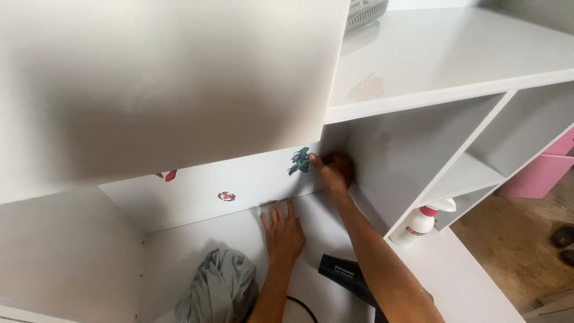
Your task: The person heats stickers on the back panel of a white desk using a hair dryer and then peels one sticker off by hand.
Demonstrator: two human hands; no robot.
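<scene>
Head view: right hand point(335, 173) pinched the blue sticker point(299, 161) on the cabinet's back panel point(197, 191), peeling; left hand point(283, 230) lay flat, open; firmer pulling seemed needed.

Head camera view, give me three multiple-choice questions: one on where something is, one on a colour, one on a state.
1. Where does the spray bottle stand?
A. in the compartment right of the hands
B. on the top shelf
C. on the floor

2. What colour is the crumpled cloth?
A. pink
B. grey
C. yellow

3. How is the left hand?
A. gripping the black tool
B. clenched in the air
C. laid flat on the white panel

Answers: 1 A, it stands behind the divider; 2 B, its folds are grey; 3 C, fingers spread on the panel, while the right hand touches the blue sticker.
</scene>
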